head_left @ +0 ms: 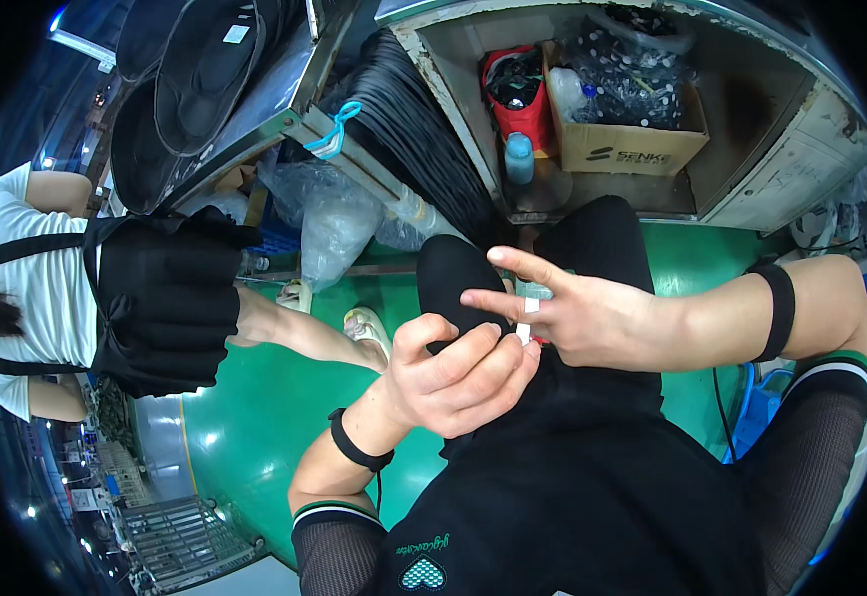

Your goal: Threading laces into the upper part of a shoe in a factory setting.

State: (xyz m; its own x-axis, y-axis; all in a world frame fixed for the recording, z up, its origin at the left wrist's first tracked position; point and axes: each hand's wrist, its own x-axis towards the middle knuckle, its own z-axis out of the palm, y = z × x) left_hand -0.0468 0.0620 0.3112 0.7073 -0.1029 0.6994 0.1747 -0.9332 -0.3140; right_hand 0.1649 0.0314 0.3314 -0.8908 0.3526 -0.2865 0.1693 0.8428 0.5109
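Observation:
My left hand [465,375] is closed, its fingertips pinching a narrow white strip [525,334] that looks like tape or bandage. The strip lies across a finger of my right hand [597,313]. That hand is held palm inward above my lap, with two fingers stretched out and apart toward the left; its other fingers are partly hidden. Behind the fingers shows a small pale, clear item [534,290], whose kind I cannot make out. A bit of red [539,341] peeks out just under the strip.
Ahead stands an open metal cabinet [751,204] with a cardboard box [632,149] of bagged parts, a red bag [541,127] and a blue bottle [519,159]. Black tubing [404,109] hangs beside a metal rack [285,124]. A person [155,288] in an apron stands at left.

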